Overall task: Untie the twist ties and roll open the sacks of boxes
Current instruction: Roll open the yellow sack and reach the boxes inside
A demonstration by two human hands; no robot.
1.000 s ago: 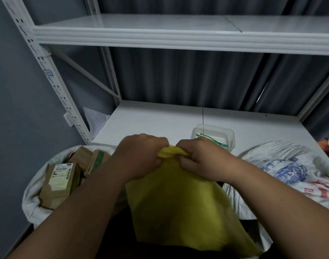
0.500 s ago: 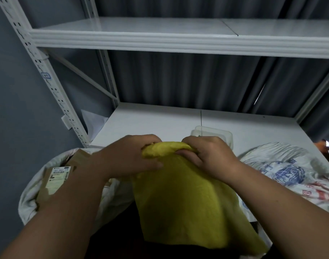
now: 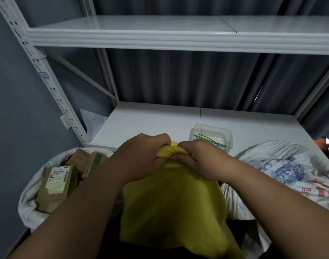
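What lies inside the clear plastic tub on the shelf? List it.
Inside the clear plastic tub, thin green twist ties lie across the bottom, with a small multicoloured piece at the left end. The right hand covers the tub's near edge, so anything there is hidden.

Both forearms are bare, with no sleeves showing.

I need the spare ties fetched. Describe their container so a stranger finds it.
On the white lower shelf, just beyond the hands, stands a small clear plastic tub. It alone is transparent, with thin green ties inside.
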